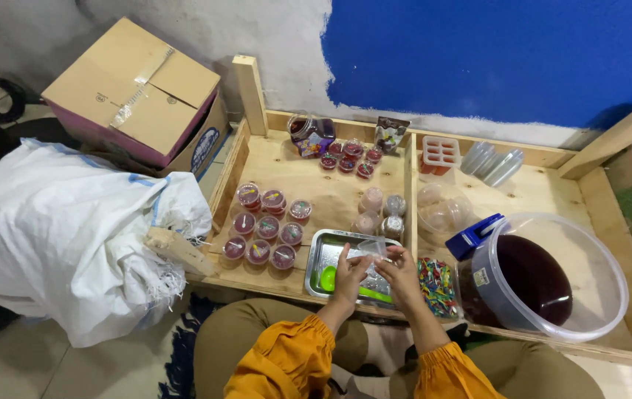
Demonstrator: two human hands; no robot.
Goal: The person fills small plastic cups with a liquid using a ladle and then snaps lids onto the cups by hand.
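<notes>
My left hand (348,272) and my right hand (399,270) together hold a small clear plastic cup (372,248) over a metal tray (319,260). In the tray lies a green spoon (328,278). Left of the tray stand several small lidded cups of dark red jelly (266,227) on the wooden table (316,185). To the right is a large clear bucket (552,277) of dark red liquid with a blue handle piece (472,235).
A pile of colourful small spoons (438,284) lies between the tray and the bucket. More filled cups (349,157), a jug (310,134), stacked clear cups (493,164) and an orange mould (440,151) sit at the back. A cardboard box (135,92) and white sack (65,229) are to the left.
</notes>
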